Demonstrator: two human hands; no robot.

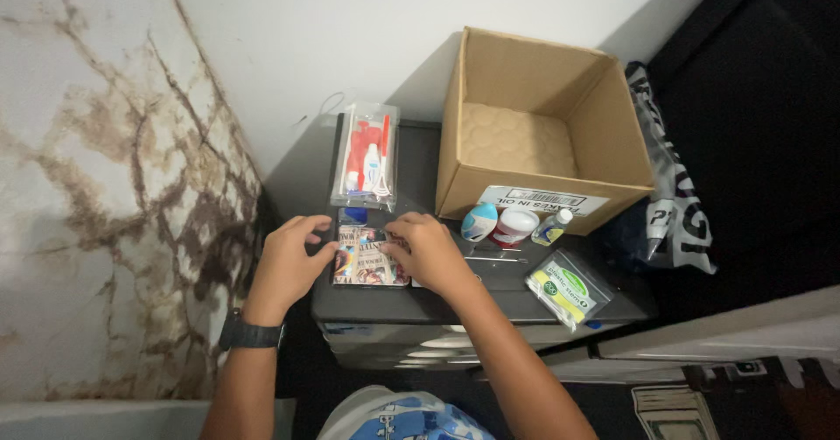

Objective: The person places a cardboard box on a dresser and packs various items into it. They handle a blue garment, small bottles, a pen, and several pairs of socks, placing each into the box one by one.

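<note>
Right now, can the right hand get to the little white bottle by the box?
Probably yes: the right hand rests on the picture card, and only bare tabletop lies between it and the little bottle.

The view is dim overall, with a soft light falling from above and to the left of the open brown cardboard box. The white wall behind the box is the brightest area, and the box throws a grey shadow onto it to its left. Right of the box everything sinks into near black with little detail. The dark grey counter under the box reads murky. A clear plastic pouch of red and white items, left of the box, shows faint glare. Edges bend slightly, and fine detail looks soft and grainy.
</note>
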